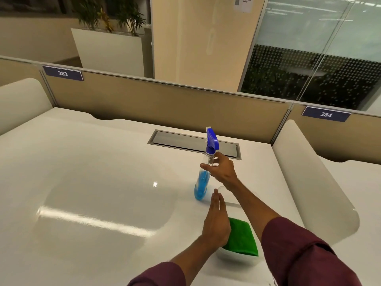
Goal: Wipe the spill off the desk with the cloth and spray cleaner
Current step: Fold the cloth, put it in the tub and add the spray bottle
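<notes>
A clear spray bottle (201,182) with blue liquid and a blue trigger head stands, slightly leaning, on the glossy white desk (92,182), right of centre. My right hand (223,171) reaches in from the right, fingers curled round the bottle's clear upper part below the trigger. My left hand (216,221) hovers flat with fingers together and holds nothing, just left of a folded green cloth (242,237). The cloth lies on a shallow white dish (228,257) near the front edge. A small clear cup (222,188) shows between my hands. No spill is plainly visible on the shiny surface.
A grey cable hatch (185,141) is set into the desk behind the bottle. Tan partition panels (165,104) labelled 383 and 384 close off the back. Curved white dividers stand at the right (313,182) and left (18,100) sides.
</notes>
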Motion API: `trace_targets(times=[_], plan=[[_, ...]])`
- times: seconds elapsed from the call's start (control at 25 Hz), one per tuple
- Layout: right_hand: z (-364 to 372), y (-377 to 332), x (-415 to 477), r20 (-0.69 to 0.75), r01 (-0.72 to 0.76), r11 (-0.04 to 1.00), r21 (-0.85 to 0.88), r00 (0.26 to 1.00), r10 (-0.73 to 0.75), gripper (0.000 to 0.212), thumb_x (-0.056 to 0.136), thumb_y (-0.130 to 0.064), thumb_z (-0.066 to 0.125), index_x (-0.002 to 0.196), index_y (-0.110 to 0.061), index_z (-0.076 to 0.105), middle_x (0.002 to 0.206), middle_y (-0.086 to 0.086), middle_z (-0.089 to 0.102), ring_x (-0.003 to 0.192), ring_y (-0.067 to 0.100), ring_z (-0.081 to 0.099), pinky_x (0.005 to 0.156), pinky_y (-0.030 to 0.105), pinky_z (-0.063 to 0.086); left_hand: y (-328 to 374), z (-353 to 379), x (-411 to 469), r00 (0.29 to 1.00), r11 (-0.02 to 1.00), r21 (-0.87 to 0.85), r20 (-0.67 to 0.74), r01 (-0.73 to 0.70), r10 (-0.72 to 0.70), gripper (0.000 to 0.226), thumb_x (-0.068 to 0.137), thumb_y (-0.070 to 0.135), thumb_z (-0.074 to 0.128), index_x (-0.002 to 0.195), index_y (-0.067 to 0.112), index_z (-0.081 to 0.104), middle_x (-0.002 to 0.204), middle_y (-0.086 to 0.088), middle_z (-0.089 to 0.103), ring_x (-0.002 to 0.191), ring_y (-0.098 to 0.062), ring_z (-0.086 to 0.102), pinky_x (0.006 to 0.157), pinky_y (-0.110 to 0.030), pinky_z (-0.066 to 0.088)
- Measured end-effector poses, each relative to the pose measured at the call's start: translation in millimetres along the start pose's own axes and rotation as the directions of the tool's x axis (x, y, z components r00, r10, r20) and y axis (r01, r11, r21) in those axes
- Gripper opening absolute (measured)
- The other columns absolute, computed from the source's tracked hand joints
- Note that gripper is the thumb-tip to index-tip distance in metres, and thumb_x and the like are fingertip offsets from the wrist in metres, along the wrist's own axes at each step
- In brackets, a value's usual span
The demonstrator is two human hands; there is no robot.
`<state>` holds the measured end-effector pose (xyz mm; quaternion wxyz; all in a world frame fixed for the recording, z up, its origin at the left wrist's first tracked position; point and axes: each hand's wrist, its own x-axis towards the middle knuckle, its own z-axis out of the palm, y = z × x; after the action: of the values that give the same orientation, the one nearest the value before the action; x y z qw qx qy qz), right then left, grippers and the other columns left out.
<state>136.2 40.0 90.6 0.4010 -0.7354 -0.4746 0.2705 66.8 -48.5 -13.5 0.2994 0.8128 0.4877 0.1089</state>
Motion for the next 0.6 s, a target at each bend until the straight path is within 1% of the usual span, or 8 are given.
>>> trace_targets(times=[0.08,0.16,0.28,0.36,0.44,0.6], plan=[[-7.3,-0.8,-3.7,-0.015,0.018,0.998,0.055,1.0,-0.017,0.05,0.08,-0.027,0.075,0.121,-0.007,0.054,0.12,0.014,0.063,0.102,0.025,0.061,0.091,0.045,0.055,-0.1,0.3,0.0,1.0,1.0,0.004,0.0,-0.002,0.002,0.074,0.101,0.018,0.038,0.15,0.019,-0.018,0.159,0.001,-0.024,0.149,-0.018,-0.007,0.121,-0.034,0.016],[-21.7,-4.9,-6.9,-0.066,0.047,0.991,0.125,0.997,-0.039,0.043,0.081,-0.02,0.074,0.118,-0.007,0.056,0.112,0.011,0.065,0.1,0.026,0.063,0.091,0.046,0.056,1.1,0.0,0.7,1.0,1.0,-0.01,0.006,0.022,-0.022,0.073,0.102,0.02,0.036,0.15,0.021,-0.019,0.16,0.004,-0.022,0.149,-0.017,-0.006,0.121,-0.034,0.011],[-55.8,-14.7,-8.9,-0.159,0.111,0.974,0.197,0.984,-0.08,0.034,0.081,-0.014,0.073,0.111,-0.006,0.06,0.099,0.007,0.066,0.092,0.025,0.064,0.084,0.037,0.056,3.3,-1.0,2.2,0.997,0.998,-0.009,0.031,0.069,-0.069,0.071,0.102,0.023,0.034,0.15,0.022,-0.017,0.161,0.005,-0.018,0.149,-0.017,-0.001,0.119,-0.035,0.008],[-80.5,-20.4,-10.3,-0.14,0.157,0.959,0.236,0.982,-0.126,0.033,0.081,-0.015,0.073,0.11,-0.006,0.061,0.101,0.007,0.067,0.091,0.023,0.065,0.08,0.032,0.056,2.0,-2.1,3.0,0.997,0.998,0.023,0.03,0.065,-0.066,0.073,0.101,0.021,0.038,0.151,0.021,-0.015,0.161,0.003,-0.016,0.15,-0.019,0.0,0.119,-0.035,0.01],[-102.3,-20.2,-14.1,-0.086,0.194,0.951,0.241,0.98,-0.179,0.033,0.081,-0.016,0.074,0.111,-0.009,0.062,0.104,0.008,0.068,0.093,0.021,0.066,0.076,0.026,0.056,-0.1,-2.6,2.4,0.999,0.998,0.053,0.014,0.035,-0.035,0.074,0.1,0.017,0.04,0.151,0.019,-0.014,0.161,0.001,-0.017,0.15,-0.02,0.0,0.119,-0.034,0.011],[-129.7,-6.8,-24.4,-0.002,0.172,0.962,0.212,0.984,-0.176,0.041,0.079,-0.017,0.076,0.116,-0.008,0.062,0.11,0.008,0.068,0.097,0.022,0.065,0.079,0.025,0.054,-1.7,-6.3,1.5,1.0,0.998,0.057,-0.025,-0.007,0.008,0.071,0.101,0.015,0.037,0.151,0.015,-0.013,0.161,-0.001,-0.017,0.15,-0.018,-0.002,0.12,-0.032,0.008]])
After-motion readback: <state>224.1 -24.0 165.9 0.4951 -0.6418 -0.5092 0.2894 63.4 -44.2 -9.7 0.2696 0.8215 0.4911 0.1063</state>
